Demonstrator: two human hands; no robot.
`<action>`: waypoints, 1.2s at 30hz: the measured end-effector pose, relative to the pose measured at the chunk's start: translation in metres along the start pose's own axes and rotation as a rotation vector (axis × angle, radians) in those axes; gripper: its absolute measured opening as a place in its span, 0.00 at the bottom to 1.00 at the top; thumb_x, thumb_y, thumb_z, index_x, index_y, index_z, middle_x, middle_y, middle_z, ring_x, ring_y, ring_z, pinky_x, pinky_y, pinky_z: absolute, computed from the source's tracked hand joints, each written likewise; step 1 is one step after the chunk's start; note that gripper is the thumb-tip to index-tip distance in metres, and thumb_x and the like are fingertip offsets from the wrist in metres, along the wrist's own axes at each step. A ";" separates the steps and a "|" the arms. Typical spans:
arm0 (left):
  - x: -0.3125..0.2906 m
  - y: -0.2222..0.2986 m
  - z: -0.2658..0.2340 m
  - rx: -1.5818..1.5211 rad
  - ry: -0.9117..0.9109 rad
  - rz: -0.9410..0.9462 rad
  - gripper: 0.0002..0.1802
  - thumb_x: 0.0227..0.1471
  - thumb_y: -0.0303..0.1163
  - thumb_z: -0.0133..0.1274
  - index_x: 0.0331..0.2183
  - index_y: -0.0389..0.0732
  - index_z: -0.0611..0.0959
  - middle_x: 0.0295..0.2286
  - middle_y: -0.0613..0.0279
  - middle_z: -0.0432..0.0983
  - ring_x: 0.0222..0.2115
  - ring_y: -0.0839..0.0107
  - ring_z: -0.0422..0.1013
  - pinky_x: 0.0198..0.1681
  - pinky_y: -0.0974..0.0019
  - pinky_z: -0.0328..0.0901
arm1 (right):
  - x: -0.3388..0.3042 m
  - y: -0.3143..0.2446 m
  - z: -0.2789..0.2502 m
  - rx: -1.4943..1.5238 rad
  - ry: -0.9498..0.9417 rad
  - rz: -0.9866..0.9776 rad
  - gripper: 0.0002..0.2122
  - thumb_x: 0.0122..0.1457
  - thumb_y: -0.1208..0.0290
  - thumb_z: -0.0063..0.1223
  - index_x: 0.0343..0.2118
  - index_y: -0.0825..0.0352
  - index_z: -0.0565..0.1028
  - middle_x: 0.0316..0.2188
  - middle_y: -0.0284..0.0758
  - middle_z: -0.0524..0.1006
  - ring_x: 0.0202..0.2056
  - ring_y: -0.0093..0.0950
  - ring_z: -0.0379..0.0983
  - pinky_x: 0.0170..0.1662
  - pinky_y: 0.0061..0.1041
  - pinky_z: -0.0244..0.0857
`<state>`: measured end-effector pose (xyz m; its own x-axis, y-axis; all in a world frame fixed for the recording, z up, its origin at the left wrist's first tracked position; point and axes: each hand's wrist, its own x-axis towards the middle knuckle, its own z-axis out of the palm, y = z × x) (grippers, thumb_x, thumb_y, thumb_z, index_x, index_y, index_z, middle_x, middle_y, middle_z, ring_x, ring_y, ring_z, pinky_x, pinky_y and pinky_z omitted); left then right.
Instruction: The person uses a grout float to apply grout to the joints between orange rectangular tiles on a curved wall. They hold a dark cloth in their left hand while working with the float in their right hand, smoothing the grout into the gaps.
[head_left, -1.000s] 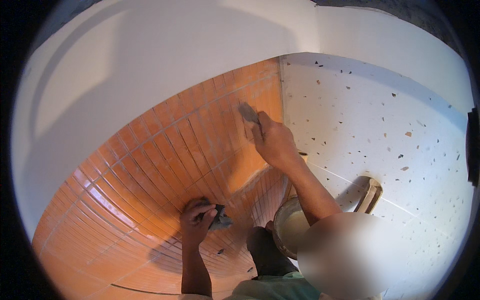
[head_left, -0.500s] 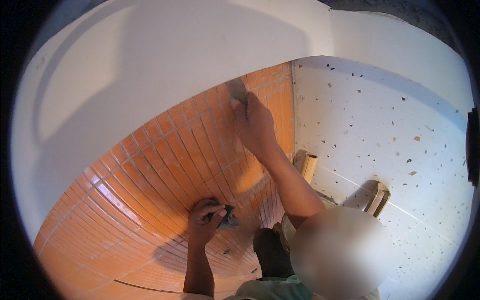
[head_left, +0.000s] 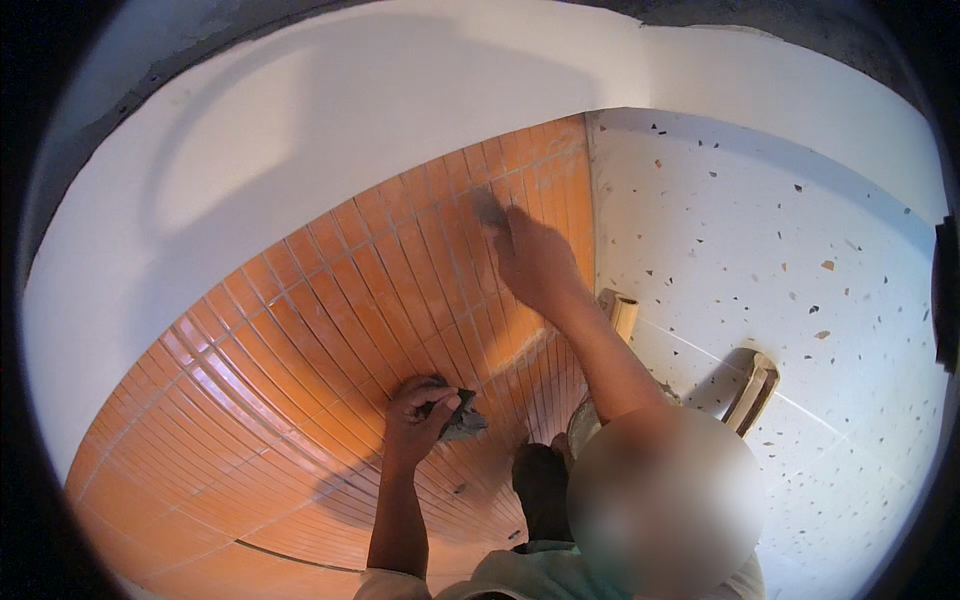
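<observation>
My right hand point(head_left: 538, 258) is closed round a flat grey scraper-like piece point(head_left: 489, 209), blurred by motion, which meets the upper part of the orange tiles point(head_left: 335, 325). These are long narrow tiles with grey joints. Lower down and to the left, my left hand point(head_left: 412, 415) pinches a dark, thin-edged piece with a grey lump like grout point(head_left: 464, 422) on it. It is held close to the tiles; whether it touches them I cannot tell.
White wall point(head_left: 400, 80) arches above the tiles. At right is a white speckled surface point(head_left: 720, 230) with two wooden-looking pieces, one nearer the tiles point(head_left: 625, 316) and one farther right point(head_left: 752, 395). A pale container rim point(head_left: 583, 428) shows beside my dark-clad leg point(head_left: 541, 492).
My right hand and the grey piece have moved down and slightly right over the tiles. My left hand keeps its hold, shifted slightly right. The whole view has shifted a little.
</observation>
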<state>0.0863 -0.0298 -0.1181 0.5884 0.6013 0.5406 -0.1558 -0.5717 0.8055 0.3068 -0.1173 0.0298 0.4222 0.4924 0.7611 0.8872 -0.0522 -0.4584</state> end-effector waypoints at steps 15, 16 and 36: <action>-0.001 0.006 0.006 -0.038 0.037 -0.027 0.07 0.47 0.24 0.62 0.32 0.34 0.85 0.32 0.58 0.76 0.36 0.70 0.73 0.40 0.70 0.66 | 0.018 -0.032 -0.032 -0.159 -0.122 -0.019 0.11 0.63 0.68 0.40 0.41 0.71 0.69 0.25 0.52 0.77 0.31 0.51 0.75 0.36 0.47 0.67; 0.000 0.007 0.006 -0.049 0.037 0.004 0.07 0.47 0.24 0.62 0.32 0.34 0.85 0.32 0.58 0.76 0.36 0.70 0.73 0.40 0.70 0.66 | 0.020 -0.032 -0.034 -0.154 -0.117 -0.042 0.11 0.63 0.68 0.41 0.41 0.70 0.69 0.25 0.52 0.77 0.31 0.51 0.75 0.37 0.47 0.67; -0.002 0.001 0.003 -0.005 0.005 0.048 0.07 0.45 0.23 0.63 0.32 0.36 0.84 0.34 0.58 0.76 0.36 0.69 0.73 0.41 0.69 0.67 | -0.003 -0.025 -0.025 -0.131 -0.233 0.069 0.11 0.63 0.68 0.41 0.41 0.70 0.68 0.26 0.52 0.77 0.32 0.51 0.76 0.37 0.46 0.67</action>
<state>0.0874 -0.0328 -0.1190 0.5759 0.5764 0.5797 -0.1872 -0.5973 0.7799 0.2879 -0.1392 0.0500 0.4417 0.6696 0.5971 0.8808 -0.1972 -0.4304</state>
